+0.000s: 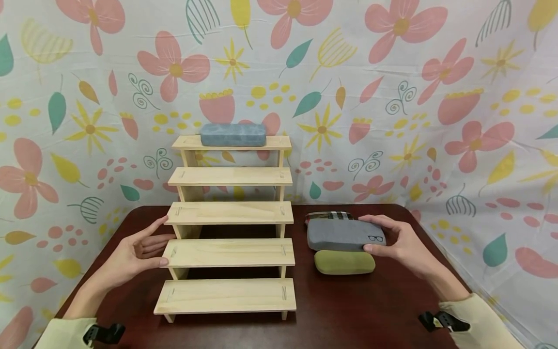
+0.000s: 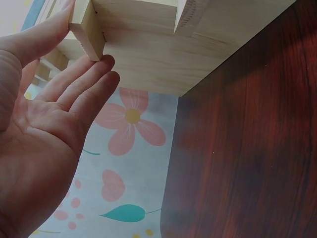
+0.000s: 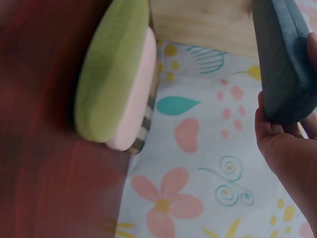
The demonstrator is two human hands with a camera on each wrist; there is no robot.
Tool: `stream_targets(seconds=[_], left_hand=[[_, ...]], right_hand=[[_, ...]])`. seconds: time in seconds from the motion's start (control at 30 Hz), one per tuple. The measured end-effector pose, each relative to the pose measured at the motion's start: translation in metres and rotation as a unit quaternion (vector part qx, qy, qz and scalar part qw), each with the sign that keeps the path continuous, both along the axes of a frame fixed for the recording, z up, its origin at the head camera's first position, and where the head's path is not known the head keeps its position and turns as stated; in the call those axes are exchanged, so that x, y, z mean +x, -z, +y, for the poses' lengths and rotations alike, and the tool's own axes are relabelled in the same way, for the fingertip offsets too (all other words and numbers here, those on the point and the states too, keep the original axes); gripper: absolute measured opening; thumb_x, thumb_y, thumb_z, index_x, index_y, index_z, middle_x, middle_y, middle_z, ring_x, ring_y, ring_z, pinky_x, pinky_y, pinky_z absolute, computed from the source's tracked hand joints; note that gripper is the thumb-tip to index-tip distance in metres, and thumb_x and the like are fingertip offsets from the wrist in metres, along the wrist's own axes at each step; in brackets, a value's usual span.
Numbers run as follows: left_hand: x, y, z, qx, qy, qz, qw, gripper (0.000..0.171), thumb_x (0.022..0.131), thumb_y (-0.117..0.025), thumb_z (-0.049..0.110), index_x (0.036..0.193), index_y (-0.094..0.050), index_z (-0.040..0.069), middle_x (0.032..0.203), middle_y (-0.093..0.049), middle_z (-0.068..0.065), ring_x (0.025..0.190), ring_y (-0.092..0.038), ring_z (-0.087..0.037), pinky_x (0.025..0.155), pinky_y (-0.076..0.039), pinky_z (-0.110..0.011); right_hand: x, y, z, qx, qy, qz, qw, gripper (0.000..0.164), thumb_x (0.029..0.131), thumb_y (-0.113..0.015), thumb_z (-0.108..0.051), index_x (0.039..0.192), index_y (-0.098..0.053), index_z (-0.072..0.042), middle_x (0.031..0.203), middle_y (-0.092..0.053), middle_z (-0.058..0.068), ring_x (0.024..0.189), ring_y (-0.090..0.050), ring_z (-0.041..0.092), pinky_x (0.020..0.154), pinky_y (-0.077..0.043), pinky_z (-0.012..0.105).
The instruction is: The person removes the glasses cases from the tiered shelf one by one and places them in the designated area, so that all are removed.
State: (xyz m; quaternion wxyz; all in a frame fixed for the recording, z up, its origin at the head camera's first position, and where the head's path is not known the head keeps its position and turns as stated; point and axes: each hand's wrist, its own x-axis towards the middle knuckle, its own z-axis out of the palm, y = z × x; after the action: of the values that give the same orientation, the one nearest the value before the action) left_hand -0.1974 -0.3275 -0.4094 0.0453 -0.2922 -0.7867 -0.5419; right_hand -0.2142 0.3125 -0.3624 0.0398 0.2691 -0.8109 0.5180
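My right hand (image 1: 407,245) grips the right end of a grey glasses case (image 1: 340,234) with a small glasses drawing on it. In the right wrist view the case (image 3: 285,64) is raised above the table, fingers at its lower end. A green glasses case (image 1: 344,262) lies in front, with a pink case (image 3: 136,94) and a plaid case (image 1: 329,215) behind; the grey case hides the pink one in the head view. My left hand (image 1: 137,249) touches the left edge of a stepped wooden stand (image 1: 231,253), fingers extended, thumb at the second-lowest board's end.
A blue glasses case (image 1: 233,134) lies on the stand's top board. The stand and cases are on a dark red-brown table (image 1: 362,315). A floral-print cloth (image 1: 348,106) hangs behind and along both sides.
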Motion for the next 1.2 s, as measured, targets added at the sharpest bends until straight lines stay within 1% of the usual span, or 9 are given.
stream_targets(seconds=[0.17, 0.27, 0.43, 0.53, 0.67, 0.77, 0.93, 1.07, 1.2], left_hand=[[0.001, -0.001, 0.0, -0.002, -0.003, 0.001, 1.0, 0.099, 0.087, -0.078, -0.015, 0.168, -0.027, 0.008, 0.142, -0.061, -0.026, 0.129, -0.063, -0.012, 0.09, -0.061, -0.032], [0.001, -0.002, 0.0, -0.004, -0.003, 0.001, 1.0, 0.099, 0.087, -0.078, -0.015, 0.168, -0.027, 0.008, 0.143, -0.062, -0.024, 0.129, -0.063, -0.012, 0.09, -0.061, -0.033], [0.001, -0.002, -0.001, -0.004, -0.003, 0.002, 1.0, 0.099, 0.087, -0.077, -0.015, 0.168, -0.026, 0.008, 0.147, -0.061, -0.013, 0.13, -0.063, -0.013, 0.091, -0.059, -0.029], [0.001, -0.002, -0.001, -0.004, -0.003, 0.003, 1.0, 0.099, 0.087, -0.078, -0.015, 0.168, -0.026, 0.008, 0.147, -0.061, -0.012, 0.13, -0.062, -0.013, 0.093, -0.058, -0.027], [0.001, -0.002, -0.001, -0.004, -0.003, 0.002, 1.0, 0.099, 0.087, -0.077, -0.015, 0.168, -0.026, 0.008, 0.146, -0.061, -0.017, 0.13, -0.063, -0.013, 0.093, -0.058, -0.028], [0.001, -0.002, -0.001, -0.002, -0.003, 0.0, 1.0, 0.098, 0.087, -0.078, -0.015, 0.168, -0.027, 0.008, 0.146, -0.061, -0.017, 0.13, -0.063, -0.014, 0.091, -0.059, -0.028], [0.0, -0.002, 0.0, -0.003, -0.002, -0.003, 1.0, 0.098, 0.088, -0.078, -0.014, 0.168, -0.027, 0.008, 0.146, -0.06, -0.017, 0.13, -0.063, -0.012, 0.089, -0.06, -0.031], [0.0, -0.001, 0.0, -0.006, -0.006, -0.007, 0.9999, 0.098, 0.088, -0.079, -0.012, 0.168, -0.027, 0.009, 0.145, -0.058, -0.027, 0.13, -0.063, -0.012, 0.088, -0.061, -0.032], [0.0, 0.0, -0.001, -0.009, -0.013, -0.014, 0.9998, 0.1, 0.087, -0.081, -0.01, 0.169, -0.028, 0.012, 0.144, -0.056, -0.034, 0.129, -0.063, -0.011, 0.089, -0.061, -0.033]], right_hand=[[0.008, 0.008, 0.009, -0.001, 0.001, -0.02, 1.0, 0.059, 0.092, -0.08, 0.002, 0.147, -0.059, -0.003, 0.138, -0.058, 0.011, 0.099, -0.065, 0.022, 0.079, -0.058, 0.029], [0.012, 0.014, 0.013, 0.004, 0.008, -0.025, 1.0, 0.059, 0.091, -0.081, 0.001, 0.146, -0.061, -0.005, 0.138, -0.059, 0.01, 0.1, -0.065, 0.022, 0.08, -0.059, 0.03], [0.018, 0.023, 0.02, 0.009, 0.016, -0.036, 0.999, 0.059, 0.09, -0.082, 0.0, 0.145, -0.061, -0.006, 0.14, -0.06, 0.01, 0.105, -0.065, 0.021, 0.083, -0.058, 0.029], [0.022, 0.028, 0.024, 0.013, 0.016, -0.047, 0.999, 0.058, 0.091, -0.082, -0.001, 0.145, -0.061, -0.007, 0.139, -0.06, 0.011, 0.105, -0.065, 0.021, 0.083, -0.058, 0.03], [0.028, 0.034, 0.027, 0.011, 0.008, -0.062, 0.998, 0.057, 0.091, -0.081, -0.001, 0.144, -0.061, -0.006, 0.135, -0.06, 0.015, 0.101, -0.064, 0.023, 0.081, -0.059, 0.032], [0.032, 0.04, 0.029, 0.005, -0.002, -0.076, 0.997, 0.056, 0.092, -0.08, 0.0, 0.145, -0.06, -0.005, 0.132, -0.061, 0.017, 0.099, -0.064, 0.025, 0.079, -0.06, 0.034], [0.041, 0.051, 0.033, 0.007, -0.006, -0.086, 0.996, 0.058, 0.092, -0.08, 0.001, 0.146, -0.058, 0.001, 0.135, -0.061, 0.018, 0.099, -0.065, 0.023, 0.08, -0.059, 0.032], [0.047, 0.058, 0.034, 0.019, 0.01, -0.089, 0.996, 0.059, 0.092, -0.081, -0.002, 0.146, -0.058, 0.001, 0.138, -0.06, 0.018, 0.099, -0.065, 0.02, 0.079, -0.057, 0.03], [0.049, 0.063, 0.035, 0.031, 0.016, -0.089, 0.995, 0.059, 0.091, -0.082, -0.003, 0.145, -0.058, 0.003, 0.138, -0.061, 0.018, 0.101, -0.063, 0.017, 0.078, -0.054, 0.027]])
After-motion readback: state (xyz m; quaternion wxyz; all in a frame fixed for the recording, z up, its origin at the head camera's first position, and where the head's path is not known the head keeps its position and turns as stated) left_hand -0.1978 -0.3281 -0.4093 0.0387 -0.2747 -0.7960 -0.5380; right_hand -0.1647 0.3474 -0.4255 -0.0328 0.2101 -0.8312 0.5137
